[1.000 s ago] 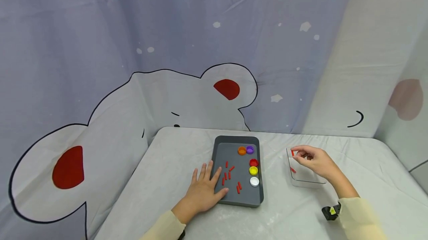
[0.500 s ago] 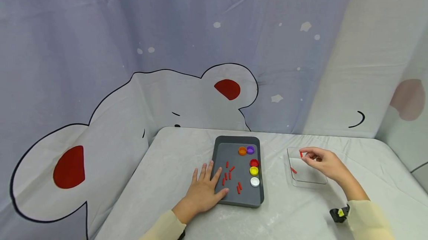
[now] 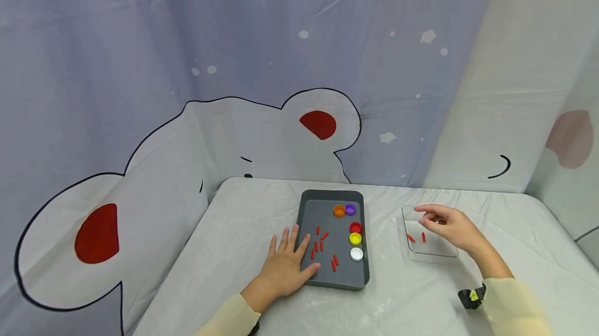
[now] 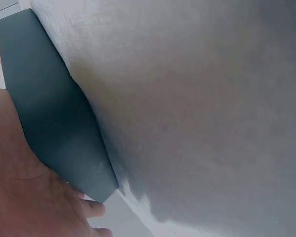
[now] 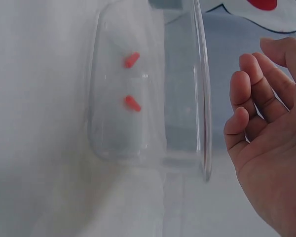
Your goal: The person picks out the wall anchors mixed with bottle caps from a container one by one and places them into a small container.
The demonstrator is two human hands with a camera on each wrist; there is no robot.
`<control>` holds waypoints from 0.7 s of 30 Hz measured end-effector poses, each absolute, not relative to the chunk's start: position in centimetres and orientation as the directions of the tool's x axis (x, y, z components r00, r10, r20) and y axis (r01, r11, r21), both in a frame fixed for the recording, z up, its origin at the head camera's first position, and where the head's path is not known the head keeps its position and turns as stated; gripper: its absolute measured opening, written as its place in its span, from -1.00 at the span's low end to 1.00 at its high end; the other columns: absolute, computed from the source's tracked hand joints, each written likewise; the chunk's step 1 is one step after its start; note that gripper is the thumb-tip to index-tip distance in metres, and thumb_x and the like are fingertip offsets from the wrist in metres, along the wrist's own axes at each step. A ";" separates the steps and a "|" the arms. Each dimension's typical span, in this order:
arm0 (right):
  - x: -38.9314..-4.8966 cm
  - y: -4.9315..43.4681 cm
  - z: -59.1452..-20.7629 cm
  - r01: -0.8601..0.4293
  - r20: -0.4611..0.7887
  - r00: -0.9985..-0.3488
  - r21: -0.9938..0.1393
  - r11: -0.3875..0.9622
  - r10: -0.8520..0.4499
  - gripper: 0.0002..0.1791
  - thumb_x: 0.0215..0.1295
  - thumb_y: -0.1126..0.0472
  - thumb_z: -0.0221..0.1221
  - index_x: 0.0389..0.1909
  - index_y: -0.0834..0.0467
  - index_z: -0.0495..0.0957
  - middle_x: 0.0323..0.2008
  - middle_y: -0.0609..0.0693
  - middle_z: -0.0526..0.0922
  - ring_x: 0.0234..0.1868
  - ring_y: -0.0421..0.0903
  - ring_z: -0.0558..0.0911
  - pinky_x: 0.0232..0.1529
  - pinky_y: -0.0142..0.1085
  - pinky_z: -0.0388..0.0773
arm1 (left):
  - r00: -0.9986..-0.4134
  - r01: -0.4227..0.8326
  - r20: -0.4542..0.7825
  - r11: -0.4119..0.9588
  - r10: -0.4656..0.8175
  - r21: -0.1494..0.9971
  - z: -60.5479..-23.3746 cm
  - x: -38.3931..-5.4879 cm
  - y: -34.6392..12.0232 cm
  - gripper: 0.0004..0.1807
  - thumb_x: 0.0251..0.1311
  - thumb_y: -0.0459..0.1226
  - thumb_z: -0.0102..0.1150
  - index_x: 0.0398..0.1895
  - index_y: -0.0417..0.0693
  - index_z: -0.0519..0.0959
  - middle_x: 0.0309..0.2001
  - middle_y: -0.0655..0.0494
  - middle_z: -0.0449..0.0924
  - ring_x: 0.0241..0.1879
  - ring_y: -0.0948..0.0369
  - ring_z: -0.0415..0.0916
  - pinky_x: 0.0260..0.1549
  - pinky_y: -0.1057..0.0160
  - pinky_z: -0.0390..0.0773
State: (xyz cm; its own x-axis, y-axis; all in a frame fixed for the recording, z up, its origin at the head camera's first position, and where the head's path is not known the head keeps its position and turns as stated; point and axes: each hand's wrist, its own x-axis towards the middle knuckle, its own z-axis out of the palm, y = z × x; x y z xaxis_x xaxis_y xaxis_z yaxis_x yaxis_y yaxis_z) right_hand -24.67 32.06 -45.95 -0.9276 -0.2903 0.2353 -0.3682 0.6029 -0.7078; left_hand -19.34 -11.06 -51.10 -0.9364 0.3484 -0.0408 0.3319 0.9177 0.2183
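My left hand [image 3: 284,267] lies with spread, straight fingers over the left rim of a grey tray [image 3: 343,276]. In the left wrist view its palm [image 4: 24,192] is against the tray's outer wall [image 4: 54,98]. Several small red sticks [image 3: 321,245] lie loose in the tray, right of those fingers. Over a clear plastic box [image 3: 435,256] hovers my right hand [image 3: 449,225], its fingers loosely bent with nothing between them. Two red pieces [image 5: 132,60] rest apart on the box floor in the right wrist view, where the right hand [image 5: 271,118] is beside the rim.
Along the tray's right side sit small round caps: orange [image 3: 339,210], purple [image 3: 350,209], red [image 3: 355,228], yellow [image 3: 355,238] and white [image 3: 356,254]. A white cloth [image 3: 252,211] covers the table. A printed curtain [image 3: 262,65] hangs behind it.
My right hand moved slightly right, then let go of a red stick, which now lies in the clear box beside the other one. The left hand has stayed put on the tray.
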 end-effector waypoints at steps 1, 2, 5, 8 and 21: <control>-24.7 31.7 -45.9 -0.368 0.231 -0.927 -0.709 0.602 -0.295 -0.62 0.39 0.22 0.28 0.16 0.28 0.61 -0.31 -0.06 0.68 -0.33 -0.31 0.55 -0.29 -0.41 0.48 | -0.937 0.331 -0.040 0.919 0.347 0.215 -51.1 -19.3 -11.1 -0.11 0.39 0.35 -0.18 0.61 0.07 0.14 0.63 -0.15 -0.18 0.60 -0.20 -0.23 0.45 -0.34 -0.23; -24.7 31.4 -45.8 -0.369 0.228 -0.927 -0.710 0.600 -0.299 -0.62 0.39 0.21 0.28 0.16 0.27 0.62 -0.31 -0.07 0.68 -0.32 -0.31 0.55 -0.28 -0.41 0.48 | -0.937 0.331 -0.041 0.919 0.347 0.214 -51.1 -19.3 -11.0 -0.11 0.39 0.36 -0.18 0.62 0.07 0.13 0.64 -0.14 -0.18 0.60 -0.20 -0.24 0.45 -0.34 -0.23; -24.7 30.1 -45.7 -0.378 0.227 -0.921 -0.717 0.585 -0.318 -0.64 0.38 0.20 0.29 0.14 0.24 0.64 -0.33 -0.11 0.68 -0.33 -0.30 0.54 -0.28 -0.41 0.47 | -0.937 0.331 -0.042 0.920 0.347 0.210 -51.2 -19.3 -11.0 -0.11 0.39 0.37 -0.21 0.62 0.08 0.12 0.64 -0.14 -0.19 0.60 -0.19 -0.25 0.45 -0.33 -0.24; -24.8 28.7 -45.7 -0.395 0.227 -0.910 -0.726 0.562 -0.347 -0.66 0.37 0.21 0.30 0.11 0.22 0.65 -0.35 -0.12 0.67 -0.41 -0.28 0.52 -0.37 -0.39 0.47 | -0.937 0.329 -0.053 0.922 0.345 0.203 -51.2 -19.4 -11.0 -0.10 0.38 0.39 -0.24 0.63 0.10 0.10 0.64 -0.12 -0.21 0.60 -0.18 -0.26 0.46 -0.32 -0.25; -25.3 23.6 -46.9 -0.456 0.210 -0.862 -0.720 0.523 -0.462 -0.70 0.32 0.23 0.32 0.05 0.16 0.68 -0.36 -0.23 0.66 -0.33 -0.28 0.54 -0.27 -0.38 0.47 | -0.937 0.324 -0.068 0.925 0.343 0.197 -50.8 -19.4 -11.0 -0.10 0.38 0.37 -0.19 0.62 0.09 0.12 0.64 -0.14 -0.19 0.60 -0.18 -0.26 0.45 -0.33 -0.22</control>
